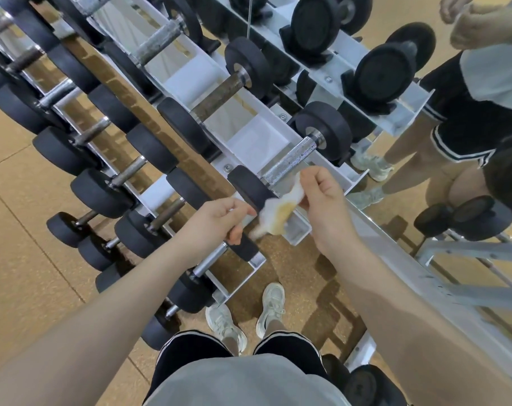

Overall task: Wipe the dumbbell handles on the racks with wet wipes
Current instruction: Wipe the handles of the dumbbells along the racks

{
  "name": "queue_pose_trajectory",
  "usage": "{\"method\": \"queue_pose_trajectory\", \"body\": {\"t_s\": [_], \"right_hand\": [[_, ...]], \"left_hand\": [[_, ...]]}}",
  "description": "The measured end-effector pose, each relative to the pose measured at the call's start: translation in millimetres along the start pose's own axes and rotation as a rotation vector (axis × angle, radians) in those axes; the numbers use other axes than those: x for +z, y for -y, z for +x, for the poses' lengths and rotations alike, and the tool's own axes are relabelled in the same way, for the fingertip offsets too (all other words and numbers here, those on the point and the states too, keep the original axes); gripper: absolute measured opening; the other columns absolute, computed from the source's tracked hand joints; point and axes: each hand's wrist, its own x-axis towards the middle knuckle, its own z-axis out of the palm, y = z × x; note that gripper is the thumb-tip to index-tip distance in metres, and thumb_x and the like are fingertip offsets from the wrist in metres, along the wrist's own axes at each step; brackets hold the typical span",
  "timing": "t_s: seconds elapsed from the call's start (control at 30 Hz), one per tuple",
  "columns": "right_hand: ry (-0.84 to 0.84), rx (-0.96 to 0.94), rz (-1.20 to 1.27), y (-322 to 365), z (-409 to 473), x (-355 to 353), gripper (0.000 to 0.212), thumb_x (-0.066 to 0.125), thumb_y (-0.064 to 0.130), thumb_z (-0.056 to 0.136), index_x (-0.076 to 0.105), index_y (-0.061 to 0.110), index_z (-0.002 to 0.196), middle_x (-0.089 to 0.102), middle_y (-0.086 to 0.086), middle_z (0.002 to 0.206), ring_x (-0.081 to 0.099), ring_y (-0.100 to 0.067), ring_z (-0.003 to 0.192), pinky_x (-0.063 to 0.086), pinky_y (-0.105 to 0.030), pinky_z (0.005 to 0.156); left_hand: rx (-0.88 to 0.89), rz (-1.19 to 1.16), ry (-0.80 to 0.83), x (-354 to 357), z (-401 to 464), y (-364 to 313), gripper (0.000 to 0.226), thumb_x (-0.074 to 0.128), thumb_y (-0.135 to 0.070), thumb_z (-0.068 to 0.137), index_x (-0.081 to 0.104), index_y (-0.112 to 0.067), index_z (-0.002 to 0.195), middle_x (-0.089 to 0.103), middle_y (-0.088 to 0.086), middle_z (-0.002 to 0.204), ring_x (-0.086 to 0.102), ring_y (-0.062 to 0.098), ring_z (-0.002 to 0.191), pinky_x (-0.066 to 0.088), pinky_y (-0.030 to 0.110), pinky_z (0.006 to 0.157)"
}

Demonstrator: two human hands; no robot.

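Wipe [281, 210] between both hands' grips

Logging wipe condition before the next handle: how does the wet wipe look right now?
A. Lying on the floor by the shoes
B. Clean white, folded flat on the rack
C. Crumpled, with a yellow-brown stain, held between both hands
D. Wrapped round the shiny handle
C: the wet wipe is crumpled and stained yellow-brown, pinched by the left hand and the right hand, just short of the shiny handle.
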Motion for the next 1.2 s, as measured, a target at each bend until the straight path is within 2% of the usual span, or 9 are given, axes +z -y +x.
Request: {"method": "queue_pose_trajectory", "body": {"t_s": [0.17,0.3,0.4,0.53,0.67,0.77,0.97,1.07,1.2], "right_hand": [[0.145,-0.005,-0.127,9,-9,-2,0.023,0.053,0.015,0.092,0.061,0.023,0.073,0.058,0.009,0.065,0.053,-0.006,0.060,0.044,-0.022,0.060],[0.195,-0.075,-0.271,14,-12,1,0.020,0.058,0.013,0.089,0.066,0.021,0.073,0.060,-0.001,0.080,0.055,-0.014,0.075,0.047,-0.033,0.074],[0.197,-0.098,-0.354,16,-11,-2,0.022,0.054,0.014,0.092,0.061,0.021,0.072,0.057,0.007,0.068,0.050,-0.001,0.056,0.044,-0.018,0.054],[0.269,-0.027,-0.342,4,-11,-1,0.028,0.043,0.013,0.097,0.051,0.018,0.071,0.048,0.010,0.042,0.039,-0.005,0.038,0.032,-0.022,0.044],[0.215,0.082,-0.162,-2,-8,-1,0.025,0.041,0.017,0.099,0.053,0.017,0.077,0.055,0.005,0.054,0.050,-0.009,0.055,0.043,-0.028,0.064],[0.374,0.247,-0.053,-8,-9,-3,0.013,0.048,0.024,0.095,0.059,0.018,0.092,0.068,0.007,0.073,0.064,-0.010,0.073,0.053,-0.026,0.078],[0.408,0.117,-0.265,-10,-10,-5,0.008,0.054,0.008,0.091,0.058,0.015,0.090,0.063,-0.003,0.069,0.054,-0.014,0.057,0.039,-0.021,0.049],[0.390,0.076,-0.303,-6,-5,-11,0.012,0.047,0.014,0.096,0.054,0.022,0.092,0.057,-0.008,0.067,0.046,-0.018,0.050,0.033,-0.026,0.044],[0.459,0.040,-0.150,-5,-2,-20,0.016,0.045,0.011,0.095,0.054,0.023,0.100,0.067,-0.001,0.072,0.054,-0.010,0.050,0.039,-0.020,0.047]], "left_hand": [[0.091,-0.053,0.146,4,0,-11,0.031,0.034,-0.034,0.098,0.057,-0.024,0.118,0.063,-0.009,0.117,0.055,0.003,0.112,0.042,0.024,0.099],[0.175,-0.121,0.196,17,0,-22,0.010,0.062,-0.017,0.086,0.063,-0.012,0.095,0.070,-0.005,0.089,0.065,0.008,0.085,0.051,0.020,0.081],[0.152,-0.176,0.154,15,-1,-19,0.006,0.061,-0.010,0.086,0.058,-0.010,0.081,0.067,-0.007,0.069,0.062,0.009,0.066,0.051,0.019,0.066],[0.066,-0.165,0.126,6,-3,-13,0.004,0.058,-0.009,0.087,0.055,-0.006,0.088,0.066,0.000,0.071,0.059,0.018,0.067,0.048,0.027,0.059],[-0.021,-0.207,0.143,1,-3,-10,0.012,0.063,-0.009,0.083,0.060,-0.013,0.094,0.071,0.000,0.080,0.067,0.013,0.071,0.055,0.026,0.064],[-0.015,-0.219,0.097,1,-4,-11,0.018,0.063,-0.007,0.084,0.061,-0.013,0.101,0.070,0.004,0.087,0.067,0.013,0.073,0.056,0.027,0.067],[-0.086,-0.374,0.135,-4,-1,-7,0.021,0.060,-0.009,0.084,0.062,-0.011,0.105,0.070,0.006,0.092,0.068,0.014,0.079,0.056,0.027,0.072],[-0.177,-0.432,0.254,-9,-2,-3,0.023,0.060,-0.016,0.079,0.064,-0.010,0.101,0.072,0.003,0.091,0.068,0.012,0.081,0.055,0.025,0.079],[-0.155,-0.427,0.194,-11,-2,-3,0.009,0.051,-0.013,0.091,0.060,-0.014,0.092,0.073,0.001,0.084,0.069,0.011,0.076,0.055,0.019,0.066]]}}
